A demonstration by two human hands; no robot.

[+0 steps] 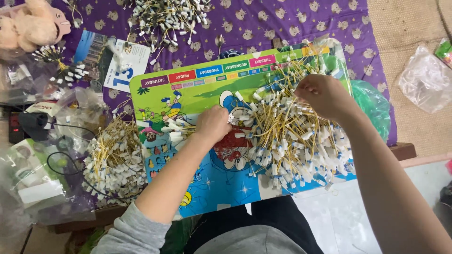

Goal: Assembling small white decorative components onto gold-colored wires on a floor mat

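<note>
Over at three o'clock on the colourful cartoon board (202, 96), a big heap of yellow wires (292, 136) with white end caps sprawls. Right hand (325, 96) dips into the heap's top, fingers curled and pinching strands. Left hand (213, 124) sits at centre, closed on a small bunch of wires (176, 131) pointing to nine o'clock. These look light, thin and springy, prone to tangling; best gripped along the yellow strand, not the caps. Purple patterned cloth (263, 23) covers the surface, another sorted pile (115, 160) sits at eight o'clock, more wires (165, 16) at twelve, a woven mat (405, 28) beyond.
</note>
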